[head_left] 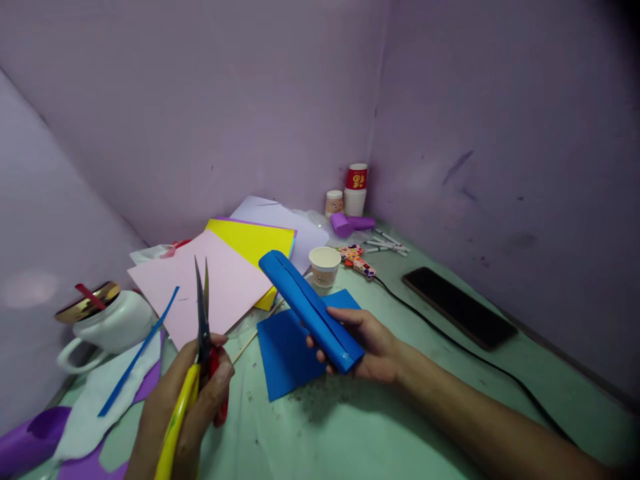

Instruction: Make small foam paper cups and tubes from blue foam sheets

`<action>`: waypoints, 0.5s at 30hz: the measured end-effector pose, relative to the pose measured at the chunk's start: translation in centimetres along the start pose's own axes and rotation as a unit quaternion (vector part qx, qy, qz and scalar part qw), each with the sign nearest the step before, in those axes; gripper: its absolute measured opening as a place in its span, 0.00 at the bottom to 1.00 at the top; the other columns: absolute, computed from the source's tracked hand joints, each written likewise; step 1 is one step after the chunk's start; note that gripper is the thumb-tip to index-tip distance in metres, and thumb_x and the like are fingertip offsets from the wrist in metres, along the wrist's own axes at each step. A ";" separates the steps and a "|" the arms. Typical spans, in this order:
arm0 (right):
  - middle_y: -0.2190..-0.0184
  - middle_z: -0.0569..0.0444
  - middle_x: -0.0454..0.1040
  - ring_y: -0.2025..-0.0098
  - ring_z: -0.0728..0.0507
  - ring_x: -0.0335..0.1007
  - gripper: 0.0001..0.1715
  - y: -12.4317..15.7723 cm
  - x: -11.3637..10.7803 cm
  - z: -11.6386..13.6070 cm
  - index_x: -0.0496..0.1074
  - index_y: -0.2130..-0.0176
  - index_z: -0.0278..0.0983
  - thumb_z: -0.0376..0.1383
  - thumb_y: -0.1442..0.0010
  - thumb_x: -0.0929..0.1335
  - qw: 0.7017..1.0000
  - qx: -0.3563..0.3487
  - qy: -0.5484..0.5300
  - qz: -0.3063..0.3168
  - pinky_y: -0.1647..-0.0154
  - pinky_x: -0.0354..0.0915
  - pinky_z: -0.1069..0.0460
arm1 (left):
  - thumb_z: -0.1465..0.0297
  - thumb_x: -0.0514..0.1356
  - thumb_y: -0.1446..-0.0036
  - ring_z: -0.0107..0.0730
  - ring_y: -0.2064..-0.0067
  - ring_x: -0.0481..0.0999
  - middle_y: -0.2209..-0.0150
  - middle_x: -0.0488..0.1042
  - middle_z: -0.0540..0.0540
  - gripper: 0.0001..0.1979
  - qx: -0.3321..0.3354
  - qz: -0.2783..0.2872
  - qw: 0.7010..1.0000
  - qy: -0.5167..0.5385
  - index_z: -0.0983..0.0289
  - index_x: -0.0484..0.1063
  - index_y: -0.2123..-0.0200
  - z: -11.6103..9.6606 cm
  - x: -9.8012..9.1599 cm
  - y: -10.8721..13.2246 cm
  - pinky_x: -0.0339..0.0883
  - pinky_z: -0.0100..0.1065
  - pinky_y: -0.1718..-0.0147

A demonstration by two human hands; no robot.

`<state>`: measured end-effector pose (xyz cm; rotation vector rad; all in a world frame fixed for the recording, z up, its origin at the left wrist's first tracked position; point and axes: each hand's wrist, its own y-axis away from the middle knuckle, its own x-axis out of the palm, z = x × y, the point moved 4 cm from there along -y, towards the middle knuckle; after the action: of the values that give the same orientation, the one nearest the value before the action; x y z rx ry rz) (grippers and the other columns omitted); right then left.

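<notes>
My right hand [367, 343] is wrapped round the near end of a rolled blue paper tube [307, 307] that points away to the upper left. My left hand [187, 400] grips scissors [203, 320] with yellow and red handles, blades up and almost closed. A thin blue paper strip [137, 353] hangs just left of the scissors, held with them as far as I can see. Under the tube a flat blue sheet [285, 353] lies on the pale green table [380, 427].
Pink [210, 280], yellow [255, 240] and white sheets are stacked behind. A paper cup [325, 265], glue gun [357, 261] with black cord, markers, stacked cups [356, 190], a purple object and a dark phone [457, 307] lie right. A white gold-lidded mug [107, 320] stands left.
</notes>
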<state>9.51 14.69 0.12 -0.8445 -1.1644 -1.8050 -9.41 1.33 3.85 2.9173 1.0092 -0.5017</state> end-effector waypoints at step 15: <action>0.65 0.45 0.79 0.65 0.39 0.78 0.32 0.3 -0.4 0.5 0.69 0.52 0.29 0.36 0.56 0.75 0.980 -0.086 0.181 -0.001 0.63 0.71 0.47 | 0.56 0.52 0.43 0.25 0.77 0.68 0.75 0.71 0.46 0.16 0.139 0.073 0.959 -0.237 0.57 0.69 0.58 -1.7 0.6 1.7 0.63 0.25 0.76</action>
<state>9.99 15.20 0.09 -0.5754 -0.7852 -1.9796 -7.47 0.53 5.12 2.8297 0.6971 -1.3468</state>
